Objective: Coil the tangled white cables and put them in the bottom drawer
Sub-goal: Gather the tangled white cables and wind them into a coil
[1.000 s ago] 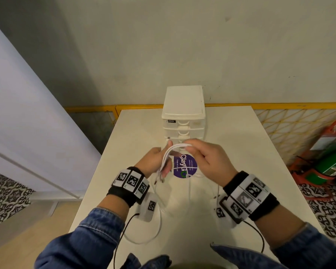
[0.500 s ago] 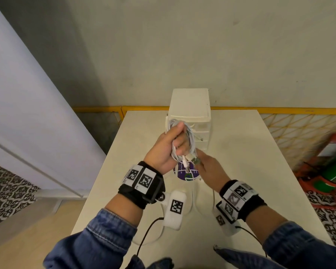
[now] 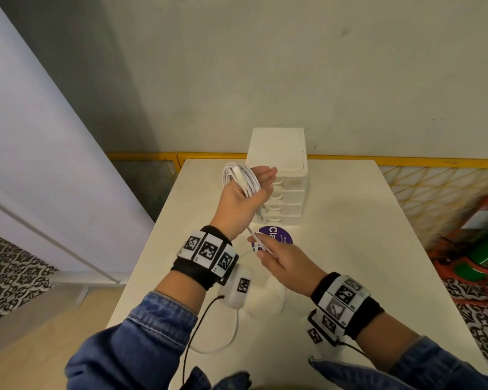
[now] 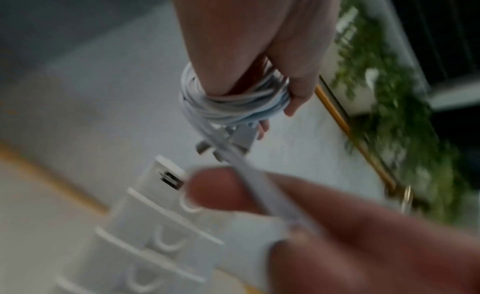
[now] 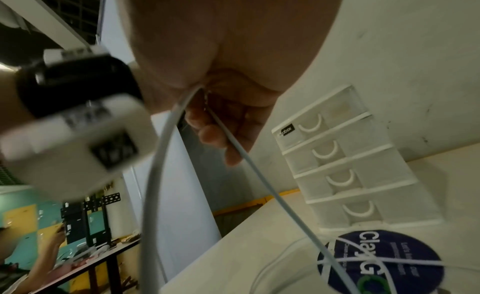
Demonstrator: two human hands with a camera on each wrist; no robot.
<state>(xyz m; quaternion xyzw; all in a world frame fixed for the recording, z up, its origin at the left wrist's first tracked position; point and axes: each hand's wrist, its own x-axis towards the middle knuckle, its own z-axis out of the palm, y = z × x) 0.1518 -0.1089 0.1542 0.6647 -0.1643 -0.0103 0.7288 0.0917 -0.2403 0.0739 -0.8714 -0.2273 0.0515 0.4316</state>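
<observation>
1. The left hand (image 3: 244,204) is raised in front of the white plastic four-drawer organiser (image 3: 279,175), palm up. The bundle of white cable loops (image 3: 241,178) is wound round its straightened fingers, so it carries the coil rather than clenching it. In the left wrist view, connector plugs (image 4: 233,142) dangle just below the loops.

2. The right hand (image 3: 282,260) sits lower, nearer the person than the organiser, with fingers curled. It pinches the free strand of white cable (image 3: 252,235), which runs taut up to the coil.

3. Below the right hand, loose slack (image 5: 275,263) lies in curves on the pale worktop (image 3: 350,249). Some of it crosses the round purple sticker (image 3: 276,235) just in front of the organiser.

4. All four drawers look closed, including the bottom drawer (image 5: 363,212), so stowing has not begun.

5. To wind well, I judge the following helps:
   - Keep light, even tension from the right hand.
   - Lay each turn beside the last on the left fingers.
   - Let the slack slide freely off the worktop so it does not knot or snag.
   - Keep the loops loose enough to slip off the fingers afterwards.
</observation>
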